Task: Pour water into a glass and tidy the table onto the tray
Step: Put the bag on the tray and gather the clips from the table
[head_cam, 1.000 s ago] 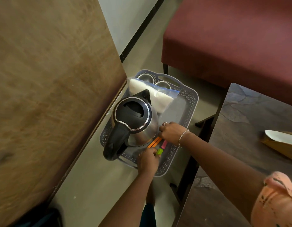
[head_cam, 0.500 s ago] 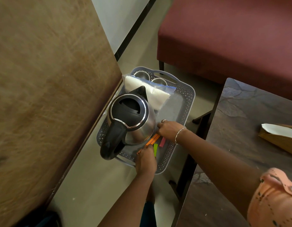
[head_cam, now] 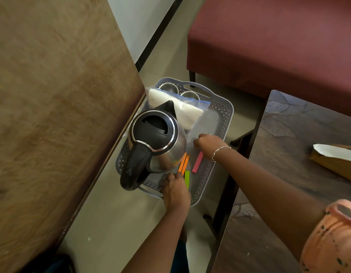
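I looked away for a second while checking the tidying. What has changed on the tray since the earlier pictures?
The right hand drew back from the sticks toward the middle of the tray, leaving the pink stick in full view. The left hand stayed at its near rim by the green stick and orange sticks. The kettle, bag and two cups kept their places.

Kettle (head_cam: 156, 134) stands left in the tray (head_cam: 228, 113); bag (head_cam: 186, 113) behind it; sticks (head_cam: 197, 162) right of it; seemingly two cups (head_cam: 168, 88) rearmost.
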The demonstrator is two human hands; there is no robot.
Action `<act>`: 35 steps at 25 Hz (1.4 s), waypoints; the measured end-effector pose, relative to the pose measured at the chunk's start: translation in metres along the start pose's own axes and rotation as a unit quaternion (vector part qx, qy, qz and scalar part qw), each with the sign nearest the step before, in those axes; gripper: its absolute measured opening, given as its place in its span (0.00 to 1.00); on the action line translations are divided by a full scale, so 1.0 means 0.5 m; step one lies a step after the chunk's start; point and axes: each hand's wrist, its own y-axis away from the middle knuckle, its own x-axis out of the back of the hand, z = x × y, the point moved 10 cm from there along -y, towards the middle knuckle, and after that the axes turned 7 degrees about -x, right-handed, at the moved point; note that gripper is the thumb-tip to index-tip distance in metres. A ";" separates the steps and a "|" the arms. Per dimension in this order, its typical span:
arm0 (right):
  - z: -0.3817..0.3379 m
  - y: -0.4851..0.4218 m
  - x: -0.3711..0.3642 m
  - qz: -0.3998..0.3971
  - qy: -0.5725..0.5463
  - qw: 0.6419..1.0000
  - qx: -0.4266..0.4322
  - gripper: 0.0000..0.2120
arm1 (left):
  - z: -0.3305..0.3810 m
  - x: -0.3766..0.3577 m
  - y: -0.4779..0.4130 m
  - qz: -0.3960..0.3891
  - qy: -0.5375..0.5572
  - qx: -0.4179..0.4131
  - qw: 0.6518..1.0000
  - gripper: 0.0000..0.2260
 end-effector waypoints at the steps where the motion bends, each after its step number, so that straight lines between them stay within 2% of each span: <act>1: -0.005 0.001 -0.001 -0.004 0.001 1.000 0.005 0.12 | 0.004 -0.003 0.003 -0.004 -0.001 -0.007 1.000 0.15; 5: -0.010 0.003 -0.001 -0.001 -0.006 1.000 0.014 0.13 | 0.006 -0.008 0.006 0.005 -0.010 -0.017 1.000 0.17; 9: -0.005 0.008 -0.006 -0.004 -0.005 1.000 0.007 0.12 | 0.017 -0.022 0.004 0.001 -0.009 -0.027 1.000 0.15; 12: -0.004 0.011 -0.004 -0.004 -0.021 1.000 0.002 0.13 | 0.016 -0.016 0.008 0.026 0.003 -0.017 1.000 0.14; 24: 0.021 0.016 0.043 0.075 -0.039 0.995 -0.059 0.12 | 0.008 -0.028 0.001 0.022 -0.041 0.007 0.999 0.09; 30: 0.001 0.019 0.032 0.063 -0.055 0.995 -0.056 0.12 | 0.008 -0.034 -0.002 0.007 -0.019 0.028 0.999 0.09; 35: -0.033 0.026 0.011 0.043 -0.063 0.996 -0.036 0.09 | -0.004 -0.034 -0.005 0.002 0.045 0.055 0.997 0.13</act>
